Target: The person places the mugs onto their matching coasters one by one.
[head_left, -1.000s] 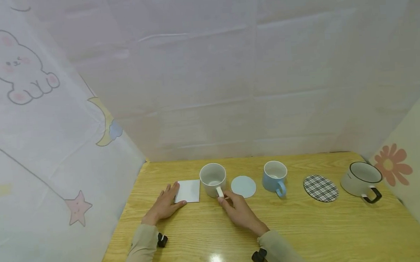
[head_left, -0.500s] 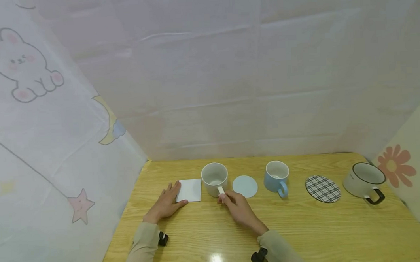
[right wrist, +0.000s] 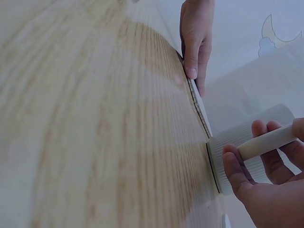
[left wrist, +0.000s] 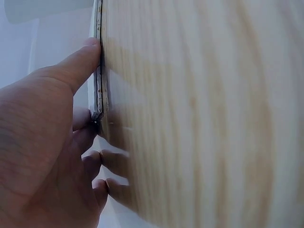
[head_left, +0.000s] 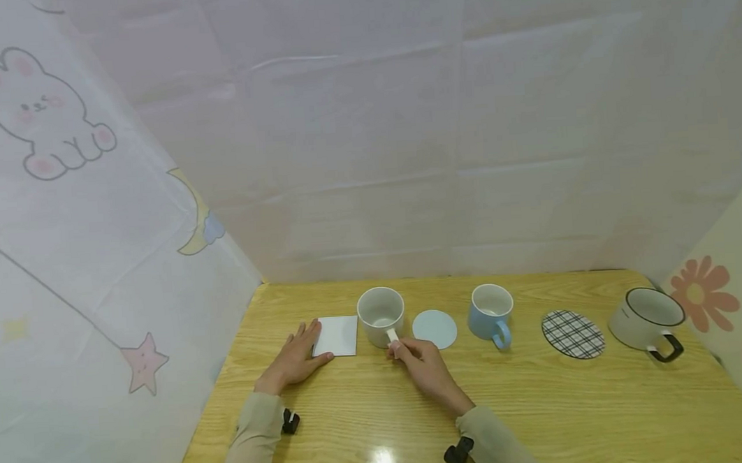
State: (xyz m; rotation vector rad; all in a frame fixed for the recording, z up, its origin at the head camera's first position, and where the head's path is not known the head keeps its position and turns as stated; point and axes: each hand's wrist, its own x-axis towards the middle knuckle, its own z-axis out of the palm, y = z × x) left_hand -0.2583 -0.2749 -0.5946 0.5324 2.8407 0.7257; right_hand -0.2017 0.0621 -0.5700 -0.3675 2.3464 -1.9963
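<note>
In the head view my left hand [head_left: 292,359] lies with fingers extended at the left side of a white square coaster [head_left: 339,336]. The left wrist view shows the thumb [left wrist: 78,64] against the coaster's near edge, other fingers on the table beyond its corner. Just right of that coaster stands a white mug [head_left: 372,324] upright, its handle toward me. My right hand [head_left: 430,372] pinches this handle [right wrist: 268,143] between thumb and fingers. Ribs run along the mug's body [right wrist: 280,113] in the right wrist view, and its base sits close at the table beside the coaster.
A pale blue round coaster [head_left: 435,329] lies right of the white mug. Beyond it come a light blue mug [head_left: 481,323], a plaid round coaster [head_left: 573,334] and a white mug with black rim [head_left: 629,325]. A fabric backdrop [head_left: 354,155] closes the wood table's [head_left: 544,418] far side.
The head view has swung slightly, so the scene sits a little farther right. Both hands keep their places, on the square coaster and at the mug's handle.
</note>
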